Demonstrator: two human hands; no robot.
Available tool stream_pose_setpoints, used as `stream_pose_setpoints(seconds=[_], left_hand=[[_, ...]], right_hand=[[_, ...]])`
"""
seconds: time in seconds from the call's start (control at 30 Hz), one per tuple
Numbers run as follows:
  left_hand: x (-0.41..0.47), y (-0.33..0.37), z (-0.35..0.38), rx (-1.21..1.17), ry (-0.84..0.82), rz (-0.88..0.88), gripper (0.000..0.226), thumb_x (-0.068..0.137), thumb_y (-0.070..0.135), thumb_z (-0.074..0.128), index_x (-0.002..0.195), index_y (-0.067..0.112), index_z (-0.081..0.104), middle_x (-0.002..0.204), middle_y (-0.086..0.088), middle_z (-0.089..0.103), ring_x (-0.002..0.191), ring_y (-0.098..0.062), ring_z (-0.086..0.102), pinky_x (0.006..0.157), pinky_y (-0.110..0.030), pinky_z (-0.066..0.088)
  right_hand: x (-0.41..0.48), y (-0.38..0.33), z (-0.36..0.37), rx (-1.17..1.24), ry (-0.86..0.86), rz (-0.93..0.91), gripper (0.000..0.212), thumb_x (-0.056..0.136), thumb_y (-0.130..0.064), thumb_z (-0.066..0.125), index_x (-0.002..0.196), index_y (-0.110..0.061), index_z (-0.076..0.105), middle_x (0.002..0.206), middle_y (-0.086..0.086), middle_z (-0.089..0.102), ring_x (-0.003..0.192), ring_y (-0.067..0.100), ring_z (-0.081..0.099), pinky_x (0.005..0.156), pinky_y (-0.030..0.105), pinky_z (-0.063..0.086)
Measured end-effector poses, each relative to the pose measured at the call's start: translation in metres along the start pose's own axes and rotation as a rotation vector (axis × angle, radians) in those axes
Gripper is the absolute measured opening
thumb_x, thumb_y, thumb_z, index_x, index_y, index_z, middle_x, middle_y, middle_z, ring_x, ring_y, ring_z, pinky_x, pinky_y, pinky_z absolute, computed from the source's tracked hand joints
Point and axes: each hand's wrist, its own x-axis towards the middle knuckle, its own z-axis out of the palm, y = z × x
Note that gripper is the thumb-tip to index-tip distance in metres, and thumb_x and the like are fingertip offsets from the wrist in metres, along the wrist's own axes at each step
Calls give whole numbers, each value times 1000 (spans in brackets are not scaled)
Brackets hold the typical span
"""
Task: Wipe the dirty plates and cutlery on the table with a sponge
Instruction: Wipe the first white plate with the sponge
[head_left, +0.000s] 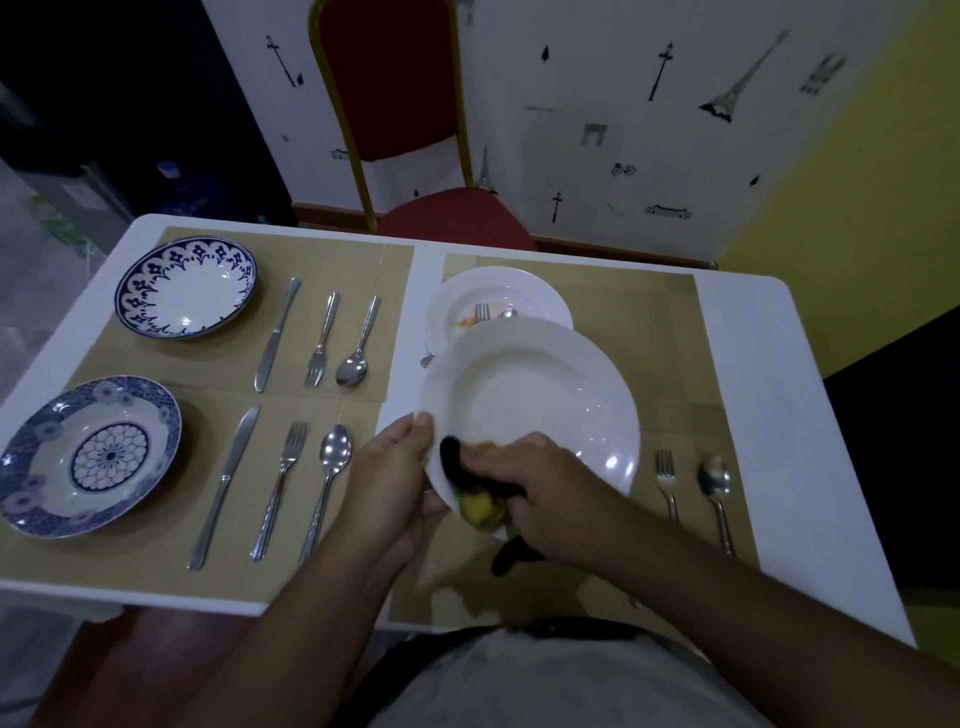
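Note:
My left hand (400, 475) grips the near-left rim of a large white plate (535, 400), which is tilted up off the mat. My right hand (540, 488) holds a yellow and black sponge (475, 499) against the plate's lower rim. Behind it lies a second white plate (462, 301) with orange smears and a fork and spoon (493, 313) in it. A fork (666, 480) and a smeared spoon (714, 480) lie on the mat to the right.
On the left mats sit two blue patterned plates (186, 287) (85, 457), each with a knife, fork and spoon beside it. The white table's (795, 415) right side is bare. A red chair (415, 156) stands behind the table.

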Motion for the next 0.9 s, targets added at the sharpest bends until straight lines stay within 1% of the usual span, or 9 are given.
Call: stream_pose_setpoints(seconds=[0.03,0.13,0.23,0.3,0.43,0.5,0.6,0.77,0.9], left_hand=[[3,1,-4,3,17,13,25,105,24,48,111,13,70,95,-8,79,79,-28,74,65,-45,60],[6,-7,-14,16,43,-7,26,105,25,49,111,15,72,99,-8,78,86,-31,69,80,-56,52],[4,-23,-23,7,103,-48,25,103,24,52,105,13,75,91,-12,74,86,-35,59,80,-58,44],[2,-34,-29,31,110,-72,24,103,24,52,108,13,73,90,-12,74,84,-35,62,81,-63,49],[4,-56,-42,49,119,-115,25,104,27,51,114,15,70,99,-10,74,84,-33,67,81,-59,55],[11,-68,-47,44,136,-130,26,104,28,51,115,14,69,98,-9,73,82,-31,68,70,-50,59],[24,-80,-54,33,165,-145,30,103,29,51,116,8,69,80,-10,66,62,-23,56,54,-31,44],[29,-86,-54,89,138,-157,31,104,29,49,112,5,68,60,-8,57,41,-18,42,41,-22,35],[27,-90,-50,101,121,-189,29,104,28,49,107,7,69,68,-16,56,42,-20,41,40,-23,38]], right_hand=[[-5,4,1,-19,-55,-5,34,95,-26,42,123,-35,59,110,-10,65,97,2,60,86,21,51],[-13,38,2,-265,-172,-13,52,79,-15,42,125,-33,57,113,0,66,99,16,60,88,28,48],[-16,76,6,-527,-318,-19,53,64,-12,66,114,-28,64,101,0,67,93,24,58,81,33,49],[-21,86,4,-710,-424,6,55,53,-16,80,105,-27,64,94,-6,64,93,22,53,76,35,48],[-25,93,-1,-794,-228,30,47,74,-3,61,117,-21,56,115,-1,58,105,24,41,86,35,41],[-22,95,1,-714,-97,65,51,72,-3,63,121,-17,56,123,2,57,109,27,41,90,39,44],[-21,97,7,-503,45,110,56,69,2,61,123,-13,57,122,3,59,107,29,44,90,41,46],[-33,92,11,-453,86,187,54,77,9,51,127,-12,54,132,2,51,116,26,36,100,40,37],[-37,95,10,-432,101,283,63,76,12,43,133,-15,50,138,-2,46,119,22,32,102,31,32]])
